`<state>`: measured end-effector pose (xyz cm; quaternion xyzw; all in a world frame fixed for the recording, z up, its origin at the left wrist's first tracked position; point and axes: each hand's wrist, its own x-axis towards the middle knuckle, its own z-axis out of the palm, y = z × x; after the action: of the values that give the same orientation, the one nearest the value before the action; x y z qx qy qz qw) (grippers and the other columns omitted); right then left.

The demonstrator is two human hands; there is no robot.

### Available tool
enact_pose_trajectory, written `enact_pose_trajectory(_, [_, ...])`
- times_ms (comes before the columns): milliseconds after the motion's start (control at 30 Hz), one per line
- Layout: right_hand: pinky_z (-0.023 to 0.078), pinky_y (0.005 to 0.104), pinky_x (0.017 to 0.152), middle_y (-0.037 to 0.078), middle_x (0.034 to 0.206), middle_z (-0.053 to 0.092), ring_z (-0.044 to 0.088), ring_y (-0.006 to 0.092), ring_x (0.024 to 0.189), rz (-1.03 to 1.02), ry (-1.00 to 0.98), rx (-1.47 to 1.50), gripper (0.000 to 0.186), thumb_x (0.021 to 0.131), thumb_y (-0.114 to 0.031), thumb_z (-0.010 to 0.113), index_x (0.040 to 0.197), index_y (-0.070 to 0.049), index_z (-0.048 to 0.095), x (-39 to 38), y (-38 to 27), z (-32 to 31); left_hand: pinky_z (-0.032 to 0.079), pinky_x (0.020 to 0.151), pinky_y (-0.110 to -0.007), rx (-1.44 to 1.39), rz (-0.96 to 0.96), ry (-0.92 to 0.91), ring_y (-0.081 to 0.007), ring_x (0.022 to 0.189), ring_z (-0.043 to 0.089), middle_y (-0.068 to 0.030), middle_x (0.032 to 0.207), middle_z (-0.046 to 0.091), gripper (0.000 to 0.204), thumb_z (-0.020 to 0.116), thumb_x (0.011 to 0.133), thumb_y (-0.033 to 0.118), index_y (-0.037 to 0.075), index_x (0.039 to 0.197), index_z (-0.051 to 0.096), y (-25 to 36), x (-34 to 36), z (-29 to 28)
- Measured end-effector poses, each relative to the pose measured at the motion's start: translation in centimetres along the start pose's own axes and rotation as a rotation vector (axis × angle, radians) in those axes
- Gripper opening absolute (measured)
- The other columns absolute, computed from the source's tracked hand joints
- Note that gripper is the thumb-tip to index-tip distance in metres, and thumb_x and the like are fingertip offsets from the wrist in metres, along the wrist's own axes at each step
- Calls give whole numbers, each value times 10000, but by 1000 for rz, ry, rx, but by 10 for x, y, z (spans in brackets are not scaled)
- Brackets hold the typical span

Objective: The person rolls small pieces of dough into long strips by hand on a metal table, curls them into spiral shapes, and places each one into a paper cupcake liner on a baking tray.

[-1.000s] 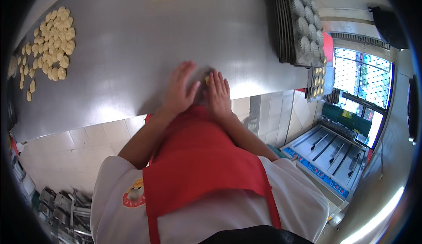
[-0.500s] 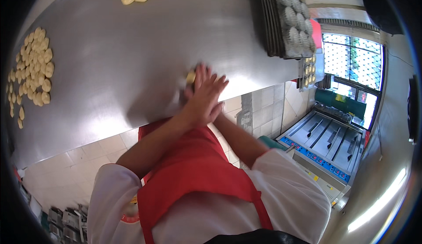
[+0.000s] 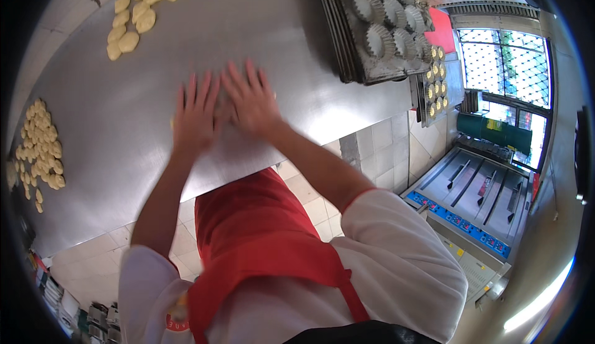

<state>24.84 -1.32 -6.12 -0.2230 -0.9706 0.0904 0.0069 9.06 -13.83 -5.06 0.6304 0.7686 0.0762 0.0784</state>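
Observation:
Both my hands lie side by side, palms down, on the metal table [image 3: 130, 170]. My left hand [image 3: 196, 116] is open with its fingers stretched away from me. My right hand [image 3: 253, 101] is open too, fingers spread, its thumb close to the left one. A sliver of pale yellow dough [image 3: 172, 123] shows at the outer edge of my left hand; whatever else is beneath the palms is hidden. Far left on the table sits a cluster of small dough pieces [image 3: 42, 142]. Several larger, flatter dough pieces [image 3: 128, 41] lie toward the far edge.
A stack of dark trays [image 3: 338, 28] stands at the far right of the table, with fluted metal moulds [image 3: 377, 39] on top. Beyond it, another tray holds yellow-filled moulds [image 3: 436, 90]. A machine with a blue control strip [image 3: 458, 223] is on the right, below a green cylinder [image 3: 496, 133].
My hands were stacked and crossed by a dough piece near the table's front edge. Now they are apart, side by side, farther left. The view has shifted, bringing more far dough pieces in.

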Motion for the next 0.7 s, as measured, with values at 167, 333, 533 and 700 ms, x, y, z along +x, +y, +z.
enact_pose_trajectory(167, [277,667,1253,265,1745,233,240,557,1579,-21,-106,246,808,1006,-461,637,1669,-89,361,-134,-28,-8,202,1284,-667,-81,-187,-148,-558,1597,190,-259,1756,221,779,637,1013,394,135,1688,349,64,-131,-8])
enact_pose_trajectory(333, [184,691,1274,333,1722,223,176,627,1563,159,122,42,830,1049,-584,501,1671,-58,343,17,22,-3,99,1289,-677,45,-419,217,-586,1591,154,-301,1755,173,728,437,1102,546,218,1727,260,-37,-2,16])
enact_pose_trajectory(533, [131,622,1317,198,1785,161,136,500,1626,67,172,125,797,1107,-602,377,1695,-71,289,77,51,-7,145,1310,-614,18,-398,313,-510,1608,205,-236,1756,249,732,439,1107,503,116,1708,282,-76,49,12])
enact_pose_trajectory(700, [209,617,1297,133,1762,270,245,447,1607,-11,-43,104,710,1070,-398,552,1687,-136,320,-89,-2,-4,194,1320,-553,-108,-347,89,-436,1630,214,-195,1753,289,801,599,1036,415,91,1701,291,30,-114,14])
